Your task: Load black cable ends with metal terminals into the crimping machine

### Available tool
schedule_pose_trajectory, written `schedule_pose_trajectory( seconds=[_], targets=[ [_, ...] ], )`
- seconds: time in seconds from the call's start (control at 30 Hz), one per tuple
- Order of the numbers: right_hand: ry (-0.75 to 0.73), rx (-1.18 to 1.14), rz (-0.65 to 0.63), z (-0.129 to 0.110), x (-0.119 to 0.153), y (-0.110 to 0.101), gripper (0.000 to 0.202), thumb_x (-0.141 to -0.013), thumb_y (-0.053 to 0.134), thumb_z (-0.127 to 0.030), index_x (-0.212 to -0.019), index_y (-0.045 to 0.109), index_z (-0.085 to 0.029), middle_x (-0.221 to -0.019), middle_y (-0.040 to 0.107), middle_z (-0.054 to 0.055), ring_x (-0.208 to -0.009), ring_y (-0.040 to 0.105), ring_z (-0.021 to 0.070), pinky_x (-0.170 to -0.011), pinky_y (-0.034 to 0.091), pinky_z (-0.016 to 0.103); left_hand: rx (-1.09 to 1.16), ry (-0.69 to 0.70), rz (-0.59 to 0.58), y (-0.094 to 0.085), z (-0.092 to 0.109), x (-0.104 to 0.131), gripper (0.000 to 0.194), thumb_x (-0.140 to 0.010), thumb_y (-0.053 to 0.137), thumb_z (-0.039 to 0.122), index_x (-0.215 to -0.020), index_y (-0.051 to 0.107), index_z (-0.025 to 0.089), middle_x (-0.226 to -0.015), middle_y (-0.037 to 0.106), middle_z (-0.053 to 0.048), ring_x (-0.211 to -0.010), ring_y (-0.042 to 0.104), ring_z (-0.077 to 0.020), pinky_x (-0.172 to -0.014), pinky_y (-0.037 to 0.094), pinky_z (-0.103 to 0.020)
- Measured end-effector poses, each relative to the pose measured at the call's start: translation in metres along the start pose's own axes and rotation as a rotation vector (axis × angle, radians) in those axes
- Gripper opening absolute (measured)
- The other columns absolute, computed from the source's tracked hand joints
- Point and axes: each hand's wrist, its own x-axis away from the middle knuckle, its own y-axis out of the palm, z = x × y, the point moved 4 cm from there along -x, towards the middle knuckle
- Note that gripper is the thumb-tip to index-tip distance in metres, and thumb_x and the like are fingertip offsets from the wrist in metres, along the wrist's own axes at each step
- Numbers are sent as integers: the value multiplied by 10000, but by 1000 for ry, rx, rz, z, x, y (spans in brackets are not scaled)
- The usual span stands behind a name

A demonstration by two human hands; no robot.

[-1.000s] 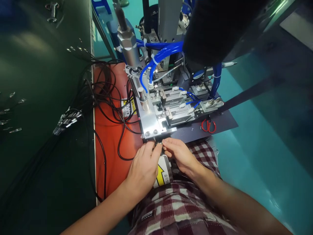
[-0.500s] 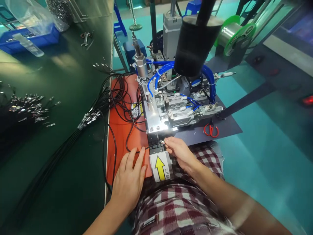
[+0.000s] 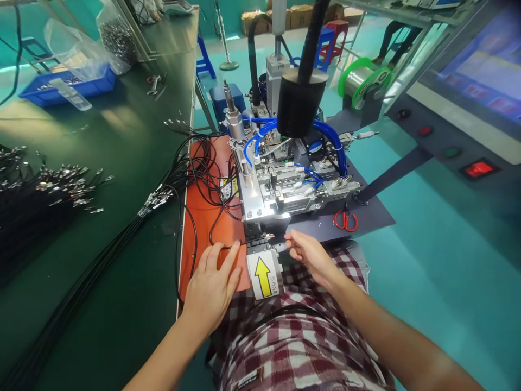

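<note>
Across the black fixture (image 3: 255,243) at the machine's front lies the end of a black cable (image 3: 220,222), its stripped tip (image 3: 269,236) pointing right. My left hand (image 3: 214,279) rests on the orange mat (image 3: 203,217), fingers apart, with fingertips touching the cable beside the fixture. Just right of the tip hovers my right hand (image 3: 308,254), loosely curled, with a gap to the cable and nothing visible in its fingers. The machine (image 3: 285,190), with metal cylinders and blue air tubes, stands ahead. A white cover with a yellow arrow (image 3: 264,274) sits nearest my body.
Bundled black cables (image 3: 152,203) with metal connectors spread over the mat and dark green table (image 3: 130,130). Red-handled scissors (image 3: 345,220) lie on the machine's base. A blue tray (image 3: 69,89), a green wire spool (image 3: 362,81) and a control panel (image 3: 459,119) stand around.
My right hand has let go of the cable's tip and drawn back slightly to the right. The left hand stays by the cable. The camera view has tilted up.
</note>
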Motion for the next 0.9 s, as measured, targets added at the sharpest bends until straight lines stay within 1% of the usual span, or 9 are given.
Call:
schedule_pose_trajectory(
  seconds=[0.1, 0.2, 0.33, 0.5, 0.63, 0.7, 0.77, 0.83, 0.9],
  targets=[
    [26, -16, 46, 13, 10, -23, 421, -659, 728, -536, -810, 642, -153, -698, 570, -30, -488, 427, 62, -471, 262, 218, 23, -15, -4, 0, 0, 0, 459, -946, 393, 333, -1384, 468, 217, -1258, 504, -159, -1177, 476, -317, -850, 538, -423],
    [62, -18, 61, 27, 21, -35, 384, -661, 735, -507, -800, 643, -161, -699, 571, -26, -490, 435, 69, -473, 289, 218, 50, -32, -2, -1, 0, 3, 456, -947, 389, 326, -1383, 469, 220, -1269, 500, -159, -1193, 467, -321, -873, 527, -440],
    [96, -19, 66, 40, 31, -40, 381, -639, 744, -509, -779, 648, -168, -682, 562, -25, -473, 423, 76, -464, 292, 227, 119, -46, -20, -3, -3, 0, 454, -952, 378, 328, -1386, 459, 224, -1298, 493, -152, -1219, 462, -316, -922, 500, -463],
    [114, -7, 44, 48, 34, -40, 359, -634, 752, -494, -770, 640, -181, -680, 555, -30, -483, 415, 79, -480, 313, 230, 230, -62, -38, -4, -13, -29, 473, -962, 336, 311, -1382, 423, 111, -1377, 451, -188, -1290, 421, -306, -1020, 428, -489],
    [82, 43, 51, 41, 38, -43, 366, -625, 750, -512, -761, 637, -192, -700, 556, -15, -500, 412, 93, -494, 334, 247, 223, -58, -20, -6, -14, -47, 444, -949, 344, 257, -1323, 474, 57, -1345, 486, -204, -1296, 427, -292, -1069, 385, -466],
    [53, 90, 73, 34, 42, -48, 383, -609, 745, -535, -753, 636, -197, -698, 548, -5, -498, 402, 108, -486, 335, 267, 212, -57, -7, -12, -13, -44, 422, -942, 358, 246, -1305, 492, 77, -1334, 500, -195, -1257, 475, -283, -1021, 441, -446],
    [4, 155, 93, 26, 48, -55, 387, -629, 717, -559, -754, 632, -203, -699, 545, 5, -505, 396, 124, -492, 336, 286, 218, -39, 7, -22, -15, -35, 397, -943, 351, 225, -1297, 501, 122, -1336, 502, -167, -1197, 530, -245, -949, 502, -390],
    [-66, 255, 116, 15, 55, -60, 362, -697, 666, -566, -777, 627, -215, -699, 543, 12, -537, 412, 146, -517, 347, 300, 233, -14, 54, -36, -25, -25, 396, -939, 326, 162, -1288, 512, 173, -1312, 513, -130, -1139, 556, -197, -904, 520, -331],
    [-135, 368, 120, 4, 64, -57, 328, -758, 619, -553, -813, 621, -230, -680, 534, 8, -576, 436, 166, -549, 364, 304, 193, -18, 177, -51, -45, -17, 438, -901, 330, 74, -1252, 554, 210, -1242, 530, -125, -1069, 563, -203, -855, 528, -355]
  ],
)
